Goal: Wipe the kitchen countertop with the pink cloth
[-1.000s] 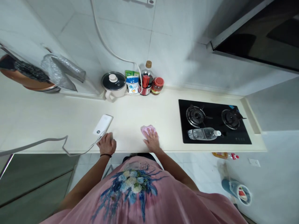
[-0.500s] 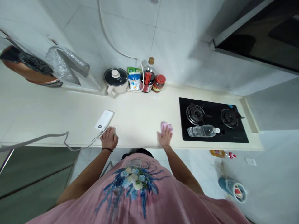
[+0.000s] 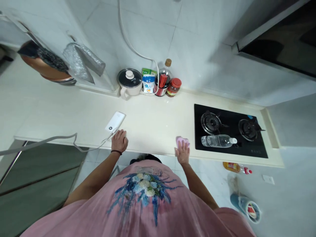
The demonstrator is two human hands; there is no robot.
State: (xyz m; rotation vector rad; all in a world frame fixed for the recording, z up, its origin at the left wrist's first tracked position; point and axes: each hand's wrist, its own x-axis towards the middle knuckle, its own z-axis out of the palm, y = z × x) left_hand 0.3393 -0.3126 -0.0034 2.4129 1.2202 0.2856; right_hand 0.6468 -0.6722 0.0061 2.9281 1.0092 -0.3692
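My right hand [image 3: 183, 154] lies over a crumpled pink cloth [image 3: 183, 141], its fingers pressing it to the cream countertop [image 3: 153, 121] near the front edge. Just right of the cloth is the black gas stove [image 3: 228, 151], where a clear plastic bottle with a white cap [image 3: 217, 141] lies on its side. My left hand [image 3: 119, 141] rests on the counter by the front edge, fingers lying on the surface and nothing visible in it. Beyond its fingertips is a white power bank [image 3: 115, 121] with a cable [image 3: 103, 142] plugged in.
Along the wall stand a small pot with a glass lid [image 3: 129, 80], a blue-and-white packet [image 3: 148, 84], a dark sauce bottle [image 3: 161, 82] and a red-lidded jar [image 3: 174, 87]. A grey cord [image 3: 49, 140] crosses the left counter. An oil bottle [image 3: 230, 167] and bin [image 3: 247, 207] are below right.
My right hand has slid the pink cloth a little to the right and towards the front edge, closer to the stove. My left hand stays by the power bank. The view has shifted slightly.
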